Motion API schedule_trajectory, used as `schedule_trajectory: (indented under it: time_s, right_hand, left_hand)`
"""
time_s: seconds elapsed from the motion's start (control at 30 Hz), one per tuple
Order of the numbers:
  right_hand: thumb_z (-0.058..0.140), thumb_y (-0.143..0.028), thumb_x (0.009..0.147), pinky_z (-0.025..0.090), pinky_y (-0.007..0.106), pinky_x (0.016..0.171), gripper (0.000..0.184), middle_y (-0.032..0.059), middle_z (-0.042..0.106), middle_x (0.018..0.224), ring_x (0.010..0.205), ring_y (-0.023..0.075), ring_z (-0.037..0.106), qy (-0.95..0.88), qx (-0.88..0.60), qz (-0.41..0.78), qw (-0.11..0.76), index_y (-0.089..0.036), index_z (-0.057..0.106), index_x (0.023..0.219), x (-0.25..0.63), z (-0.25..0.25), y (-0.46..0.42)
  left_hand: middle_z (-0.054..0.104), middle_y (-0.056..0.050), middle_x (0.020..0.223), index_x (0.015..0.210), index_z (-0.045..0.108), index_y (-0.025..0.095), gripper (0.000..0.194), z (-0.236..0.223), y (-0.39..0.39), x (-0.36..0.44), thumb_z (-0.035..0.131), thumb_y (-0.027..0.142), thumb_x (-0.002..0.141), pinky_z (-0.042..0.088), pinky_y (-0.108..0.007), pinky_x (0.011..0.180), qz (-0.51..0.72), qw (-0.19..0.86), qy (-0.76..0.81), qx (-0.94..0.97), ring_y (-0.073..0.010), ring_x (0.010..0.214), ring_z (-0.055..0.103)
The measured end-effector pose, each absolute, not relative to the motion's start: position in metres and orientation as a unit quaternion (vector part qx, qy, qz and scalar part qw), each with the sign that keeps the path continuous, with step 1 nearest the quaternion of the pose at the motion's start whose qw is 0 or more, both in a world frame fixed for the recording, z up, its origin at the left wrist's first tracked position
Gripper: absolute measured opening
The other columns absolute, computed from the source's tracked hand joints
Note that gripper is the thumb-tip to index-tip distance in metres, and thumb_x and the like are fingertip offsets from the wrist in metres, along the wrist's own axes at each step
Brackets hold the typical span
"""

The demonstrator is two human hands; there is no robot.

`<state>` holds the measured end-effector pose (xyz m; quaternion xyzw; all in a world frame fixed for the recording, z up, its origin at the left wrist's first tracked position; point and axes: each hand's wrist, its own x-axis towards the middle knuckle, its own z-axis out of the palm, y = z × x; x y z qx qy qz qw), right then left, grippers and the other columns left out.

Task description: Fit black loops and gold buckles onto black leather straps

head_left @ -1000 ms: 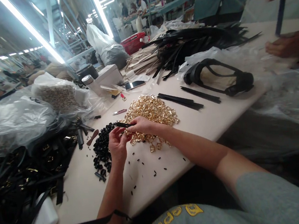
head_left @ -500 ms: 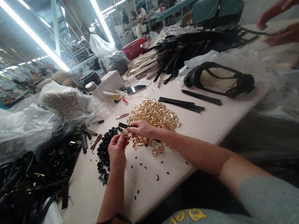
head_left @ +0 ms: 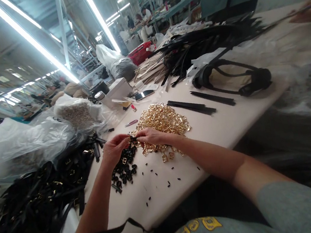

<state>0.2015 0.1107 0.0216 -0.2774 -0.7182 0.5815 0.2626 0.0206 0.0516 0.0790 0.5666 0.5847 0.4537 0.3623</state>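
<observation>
My left hand (head_left: 116, 148) and my right hand (head_left: 150, 136) meet over the table, both pinching a short black strap (head_left: 133, 138) between their fingertips. Details of the strap are small and partly covered by the fingers. Under and beside my left hand lies a heap of small black loops (head_left: 126, 172). One gold buckle (head_left: 124, 160) shows at that heap, just below the left fingers; whether it hangs from the strap or rests on the loops I cannot tell. Behind my right hand spreads a pile of gold buckles (head_left: 163, 117).
Pink-handled thread snips (head_left: 131, 123) lie behind the hands. Black strips (head_left: 191, 107) rest to the right of the buckles. Buckled black straps (head_left: 48, 190) are heaped at left, below plastic bags (head_left: 28, 141). Another person's hand (head_left: 308, 12) is at far right.
My left hand has moved up and left, away from the table surface, and the strap's end now sits between both hands. The co-worker's hands have shifted toward the right edge.
</observation>
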Motion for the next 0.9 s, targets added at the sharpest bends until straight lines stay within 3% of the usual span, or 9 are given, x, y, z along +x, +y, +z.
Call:
schedule_trajectory:
  time_s: [0.2,0.43,0.53,0.9]
  right_hand:
    - [0.052,-0.02,0.09,0.028,0.017,0.041,0.017,-0.0043,0.057,0.063,0.041,0.0035,0.039,-0.685,-0.223,0.637,0.275,-0.012,0.065,0.098,0.203,0.018,0.112]
    - [0.052,-0.023,0.089,0.027,0.016,0.04,0.014,-0.005,0.055,0.062,0.041,0.0033,0.038,-0.671,-0.194,0.665,0.265,-0.013,0.061,0.092,0.203,0.019,0.109]
    - [0.051,-0.022,0.089,0.027,0.017,0.04,0.013,-0.0046,0.056,0.062,0.041,0.0038,0.038,-0.677,-0.197,0.656,0.268,-0.012,0.06,0.087,0.203,0.021,0.108]
    - [0.053,-0.018,0.087,0.034,0.016,0.047,0.016,-0.0026,0.061,0.065,0.049,0.0056,0.047,-0.775,-0.236,0.537,0.234,-0.013,0.066,0.081,0.201,0.021,0.101]
  left_hand:
    - [0.062,-0.001,0.059,0.079,0.076,0.018,0.03,0.089,0.057,0.015,0.085,0.039,0.061,0.046,-0.019,0.051,0.453,0.315,0.583,0.596,-0.0103,0.052,0.054]
    - [0.069,-0.004,0.075,0.087,0.075,0.015,0.041,0.074,0.057,0.009,0.089,0.039,0.055,0.047,-0.016,0.053,0.47,0.492,0.572,0.458,-0.0071,0.055,0.057]
    - [0.07,-0.004,0.08,0.088,0.074,0.015,0.044,0.065,0.053,0.012,0.09,0.036,0.053,0.049,-0.016,0.056,0.499,0.519,0.552,0.421,-0.0064,0.058,0.058]
    - [0.07,-0.002,0.08,0.097,0.071,0.019,0.039,0.026,0.022,0.037,0.085,0.03,0.062,0.05,-0.02,0.06,0.551,0.384,0.552,0.494,-0.0114,0.065,0.061]
